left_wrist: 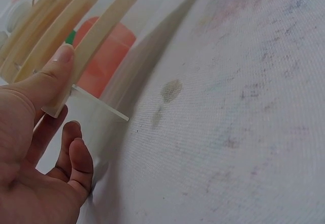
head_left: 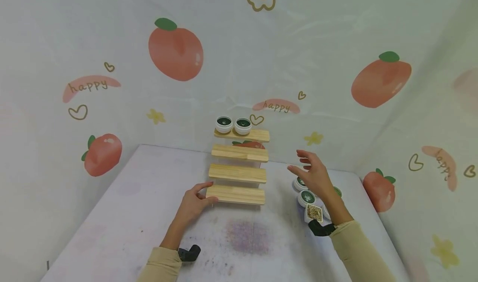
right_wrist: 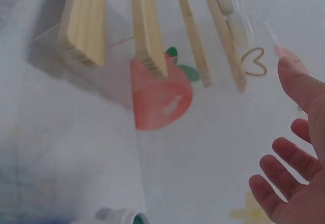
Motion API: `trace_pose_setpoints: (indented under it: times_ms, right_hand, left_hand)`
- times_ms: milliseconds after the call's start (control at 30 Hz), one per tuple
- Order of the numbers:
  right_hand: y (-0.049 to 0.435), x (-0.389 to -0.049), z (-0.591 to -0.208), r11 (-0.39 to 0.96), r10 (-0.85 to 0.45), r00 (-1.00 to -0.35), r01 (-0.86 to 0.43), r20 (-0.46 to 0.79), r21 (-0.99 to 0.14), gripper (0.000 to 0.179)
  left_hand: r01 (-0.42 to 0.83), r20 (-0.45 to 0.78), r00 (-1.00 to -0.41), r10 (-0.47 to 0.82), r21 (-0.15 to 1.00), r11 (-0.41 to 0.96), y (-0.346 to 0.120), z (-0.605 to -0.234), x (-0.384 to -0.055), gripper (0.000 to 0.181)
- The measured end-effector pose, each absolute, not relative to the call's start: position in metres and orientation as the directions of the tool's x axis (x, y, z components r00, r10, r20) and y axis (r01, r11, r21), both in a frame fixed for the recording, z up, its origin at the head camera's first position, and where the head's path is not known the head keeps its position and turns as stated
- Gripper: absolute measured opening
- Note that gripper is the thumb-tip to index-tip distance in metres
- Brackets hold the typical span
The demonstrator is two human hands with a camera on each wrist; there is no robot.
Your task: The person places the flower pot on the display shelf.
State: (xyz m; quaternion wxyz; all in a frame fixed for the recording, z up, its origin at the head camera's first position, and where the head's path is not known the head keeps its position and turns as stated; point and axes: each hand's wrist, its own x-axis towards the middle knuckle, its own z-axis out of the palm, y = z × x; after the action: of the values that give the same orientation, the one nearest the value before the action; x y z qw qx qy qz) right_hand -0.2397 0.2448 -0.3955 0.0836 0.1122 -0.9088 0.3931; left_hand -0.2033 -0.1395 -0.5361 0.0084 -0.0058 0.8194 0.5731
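A stepped display stand has several pale wooden shelves on clear supports. Its lowest shelf is pinched at the left end by my left hand; in the left wrist view the thumb presses the board's face and a finger lies behind it. Two round white pots with dark green centres, a left pot and a right pot, sit side by side on the top shelf. My right hand hovers right of the stand with spread, slightly bent fingers, holding nothing.
Below the right hand, several small containers cluster on the white tabletop: a white pot with a green centre, a squarish cup of beige grains and others partly hidden by the arm. A fruit-printed backdrop stands behind the table.
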Motion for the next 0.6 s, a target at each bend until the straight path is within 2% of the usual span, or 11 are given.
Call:
trace_pose_setpoints:
  times_ms: [400, 600]
  right_hand:
    - [0.288, -0.205, -0.426, 0.723, -0.084, -0.986, -0.161, 0.146, -0.672, 0.073]
    - [0.301, -0.191, -0.445, 0.751, -0.084, -0.985, -0.162, 0.151, -0.64, 0.072]
  left_hand:
    - [-0.03, -0.028, -1.0, -0.009, 0.939, 0.343, -0.141, -0.537, -0.203, 0.065]
    - [-0.036, -0.037, -0.999, -0.005, 0.938, 0.345, -0.139, -0.535, -0.202, 0.065]
